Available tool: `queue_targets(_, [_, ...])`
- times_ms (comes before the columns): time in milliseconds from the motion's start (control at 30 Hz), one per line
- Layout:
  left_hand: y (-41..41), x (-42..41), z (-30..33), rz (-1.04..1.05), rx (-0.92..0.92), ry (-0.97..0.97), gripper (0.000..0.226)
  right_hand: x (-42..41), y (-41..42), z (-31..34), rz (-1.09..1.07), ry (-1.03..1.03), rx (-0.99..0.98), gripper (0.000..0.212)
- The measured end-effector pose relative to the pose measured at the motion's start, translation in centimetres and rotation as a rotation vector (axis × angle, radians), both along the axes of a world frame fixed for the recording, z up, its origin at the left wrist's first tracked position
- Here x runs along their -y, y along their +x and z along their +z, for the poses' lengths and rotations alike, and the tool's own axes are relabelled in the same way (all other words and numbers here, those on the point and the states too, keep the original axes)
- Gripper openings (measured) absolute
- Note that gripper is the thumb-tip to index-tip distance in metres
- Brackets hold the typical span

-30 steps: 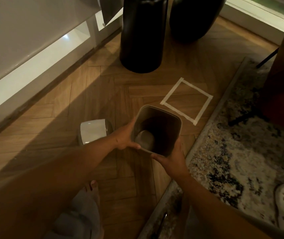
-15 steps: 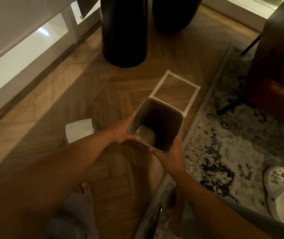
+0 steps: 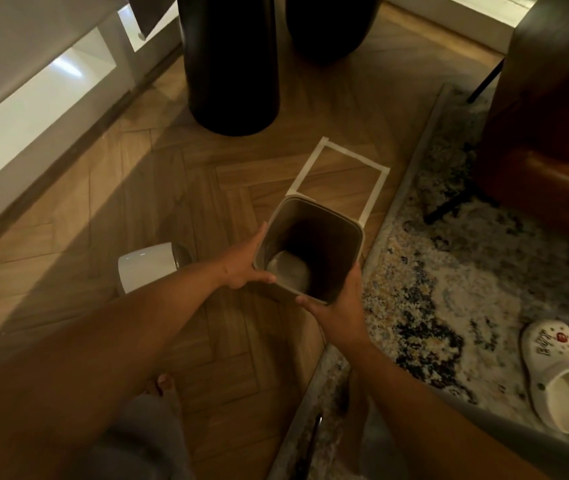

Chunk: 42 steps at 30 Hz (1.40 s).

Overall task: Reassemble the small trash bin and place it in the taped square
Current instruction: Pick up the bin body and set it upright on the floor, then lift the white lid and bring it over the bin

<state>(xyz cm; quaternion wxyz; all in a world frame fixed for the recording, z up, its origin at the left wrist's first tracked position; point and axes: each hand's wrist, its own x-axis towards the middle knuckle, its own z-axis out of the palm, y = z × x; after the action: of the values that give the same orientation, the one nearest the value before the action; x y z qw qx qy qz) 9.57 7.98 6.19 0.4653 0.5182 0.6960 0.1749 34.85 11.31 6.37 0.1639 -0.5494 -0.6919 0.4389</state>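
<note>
Head camera view, looking down at a herringbone wood floor (image 3: 179,188). Both of my bare hands hold a small open-topped trash bin (image 3: 310,251), tilted so its dark inside and pale bottom show. My left hand (image 3: 241,265) has its grip closed on the bin's left rim, thumb lying along the near edge. My right hand (image 3: 338,310) has its grip closed on the near right corner, fingers wrapped up the outside wall. The bin is held up off the floor, and its far edge overlaps the near side of a taped square (image 3: 342,171) of pale tape. A white lid (image 3: 146,266) lies on the floor to the left of the bin, partly behind my left forearm, apart from the bin. Beyond the square stand two tall dark vases (image 3: 231,64). A patterned rug (image 3: 466,289) runs along the right, just beside the square, with a white clog (image 3: 560,372) on it near the right edge. A brown chair (image 3: 553,116) sits at the upper right
</note>
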Motion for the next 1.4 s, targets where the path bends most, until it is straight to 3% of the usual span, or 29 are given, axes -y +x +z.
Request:
queue_targets(433, [-0.1, 0.1, 0.8, 0.014, 0.074, 0.079, 0.124, -0.1, -0.2, 1.1, 0.023, 0.003, 0.061, 0.143])
queue_targets(533, [-0.7, 0.5, 1.6, 0.055, 0.032, 0.077, 0.112, -0.3, -1.1, 2.5, 0.053, 0.089, 0.089, 0.13])
queue_targets(733, [-3.2, 3.4, 3.0, 0.173, -0.12, 0.153, 0.076, -0.8, -5.9, 6.0, 0.109, 0.229, 0.057, 0.083])
queue_targets(1000, [-9.5, 10.3, 2.6, 0.547, -0.135, 0.244, 0.057, 2.2, -13.9, 8.6, 0.332, 0.248, -0.047, 0.075])
queue_targets(1267, [-14.0, 16.6, -1.6, 0.914, -0.045, 0.119, 0.053, 5.8, -21.1, 3.6, 0.484, 0.173, 0.009, 0.084])
queue_targets(1400, [-15.8, 19.4, -4.8, 0.967, -0.027, 0.04, 0.055, 6.6, -23.5, -0.3, 0.547, 0.133, 0.082, 0.086])
